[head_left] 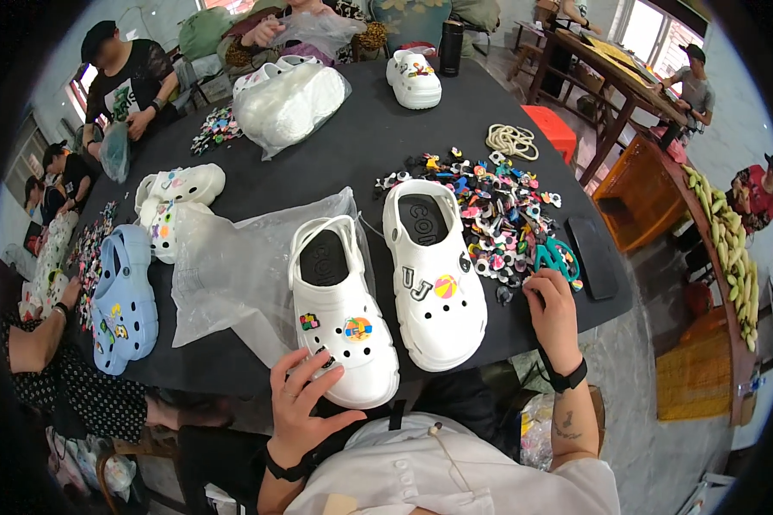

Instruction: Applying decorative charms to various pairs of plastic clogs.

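Two white clogs lie side by side in front of me, toes toward me. The left clog (362,365) has small charms on its upper, and its heel strap is raised. The right clog (442,335) carries letter charms and a beach-ball charm. My left hand (305,395), fingers spread, rests against the left clog's toe by a dark charm. My right hand (553,313) is at the near edge of a heap of colourful shoe charms (498,206), thumb and fingertips pinched together; whatever they hold is hidden. Teal-handled scissors (558,257) lie just beyond it.
A clear plastic bag (232,275) lies left of the clogs. Farther left are a blue clog (126,300) and white clogs (180,184). A black phone (591,257) sits at the right edge, a rope coil (513,142) behind the charms. Other people sit around the black table (352,137).
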Demonstrator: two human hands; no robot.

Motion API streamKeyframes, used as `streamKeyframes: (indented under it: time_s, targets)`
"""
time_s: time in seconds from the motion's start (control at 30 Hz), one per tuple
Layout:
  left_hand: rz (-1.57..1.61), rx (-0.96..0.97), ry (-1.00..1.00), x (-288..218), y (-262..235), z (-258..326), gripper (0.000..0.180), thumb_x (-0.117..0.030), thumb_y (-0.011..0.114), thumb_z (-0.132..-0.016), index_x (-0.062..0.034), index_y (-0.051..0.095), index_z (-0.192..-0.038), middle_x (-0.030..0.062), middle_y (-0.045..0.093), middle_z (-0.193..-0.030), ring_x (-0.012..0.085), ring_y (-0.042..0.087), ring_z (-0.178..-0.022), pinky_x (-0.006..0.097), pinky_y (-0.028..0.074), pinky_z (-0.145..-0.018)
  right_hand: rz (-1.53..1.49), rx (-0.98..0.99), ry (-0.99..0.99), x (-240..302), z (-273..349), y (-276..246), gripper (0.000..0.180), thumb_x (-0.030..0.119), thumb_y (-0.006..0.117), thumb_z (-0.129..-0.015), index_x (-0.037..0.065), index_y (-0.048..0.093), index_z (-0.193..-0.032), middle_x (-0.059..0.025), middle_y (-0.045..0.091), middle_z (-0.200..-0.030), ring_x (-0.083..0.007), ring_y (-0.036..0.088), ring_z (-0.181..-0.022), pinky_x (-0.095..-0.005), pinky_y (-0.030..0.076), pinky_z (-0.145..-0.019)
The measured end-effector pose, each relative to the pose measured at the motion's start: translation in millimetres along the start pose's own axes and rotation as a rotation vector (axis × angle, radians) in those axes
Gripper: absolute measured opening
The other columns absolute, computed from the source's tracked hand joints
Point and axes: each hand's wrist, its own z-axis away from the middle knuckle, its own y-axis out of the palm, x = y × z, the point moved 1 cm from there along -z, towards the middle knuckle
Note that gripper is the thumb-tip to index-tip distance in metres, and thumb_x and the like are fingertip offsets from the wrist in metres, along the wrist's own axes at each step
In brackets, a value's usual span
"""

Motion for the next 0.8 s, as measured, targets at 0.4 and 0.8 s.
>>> streamKeyframes:
  time_s: [0.4, 0.8]
  targets:
    - [0.000, 0.024, -0.016, 3.1, 4.3, 11.6, 0.074, -0.038, 0.089, -0.060, -0.0142, 0.061, -0.124, 0.0067, 0.051, -0.137, 0.0369, 0.045, -0.125, 0.046, 0.043, -0.099, -0.359, -0.084, 0.298, 7.5, 21.8, -11.8, 0.017, -0.005, 0.066, -0.083, 0.001, 0.064, -0.099, -0.0117, 0.062, -0.099, -0.0284, 0.063, -0.085, -0.0340, 0.050, -0.073]
    - [0.024, 0.005, -0.018, 4.9, 6.1, 11.0, 0.074, -0.032, 0.091, -0.057, -0.0156, 0.061, -0.123, 0.0053, 0.052, -0.137, 0.0364, 0.045, -0.125, 0.045, 0.044, -0.098, -0.134, -0.108, -0.052, 42.5, 32.9, -6.6, 0.025, -0.008, 0.069, -0.069, 0.004, 0.070, -0.090, -0.0106, 0.065, -0.101, -0.0275, 0.063, -0.089, -0.0357, 0.051, -0.072]
